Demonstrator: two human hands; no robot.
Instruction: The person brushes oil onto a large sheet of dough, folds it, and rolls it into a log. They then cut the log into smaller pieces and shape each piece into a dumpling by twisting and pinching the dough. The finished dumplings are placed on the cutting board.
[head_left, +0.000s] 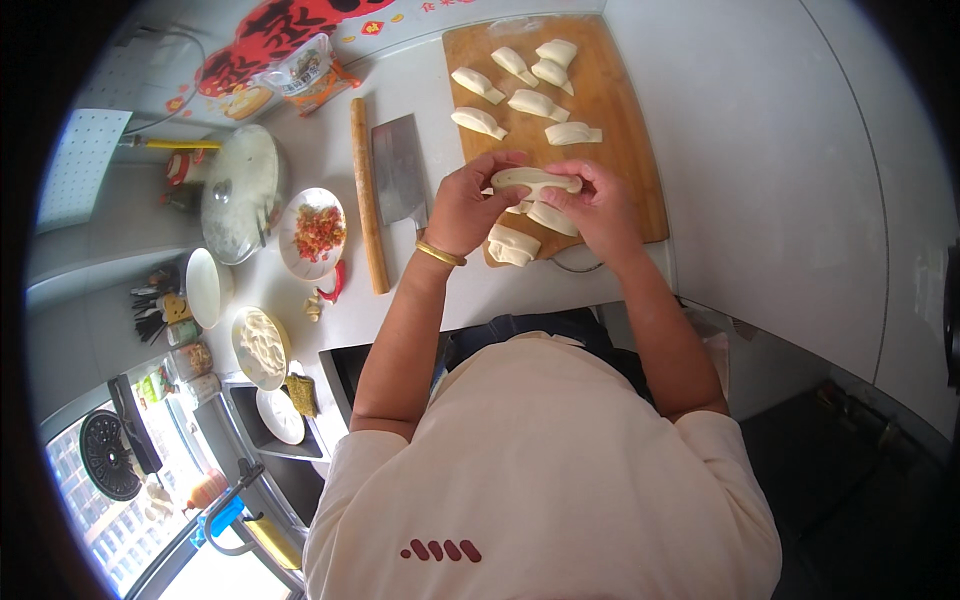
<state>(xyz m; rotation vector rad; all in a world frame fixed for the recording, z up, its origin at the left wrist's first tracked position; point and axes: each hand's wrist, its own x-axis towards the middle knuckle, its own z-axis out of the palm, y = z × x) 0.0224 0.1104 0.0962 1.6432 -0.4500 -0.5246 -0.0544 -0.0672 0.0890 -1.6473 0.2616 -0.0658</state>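
A folded piece of pale dough (534, 178) is held level between my left hand (480, 196) and my right hand (592, 201), fingers behind it and thumbs at its near side. Both hands are above the near part of a wooden cutting board (622, 172). Beneath and beside them lie more dough pieces, one at the board's near left edge (513, 245). Several folded dough pieces (537, 105) rest farther up the board. A cleaver (399, 169) lies left of the board, with a wooden rolling pin (367, 195) beside it.
Left on the counter are a plate of chopped red pepper (319, 234), a whole red chili (334, 282), garlic cloves (313, 308), a lidded pan (241, 195), a white bowl (208, 288) and a bowl of pale dough strips (260, 349). A sink (251, 420) lies lower left; a plastic food bag (311, 73) stands by the wall.
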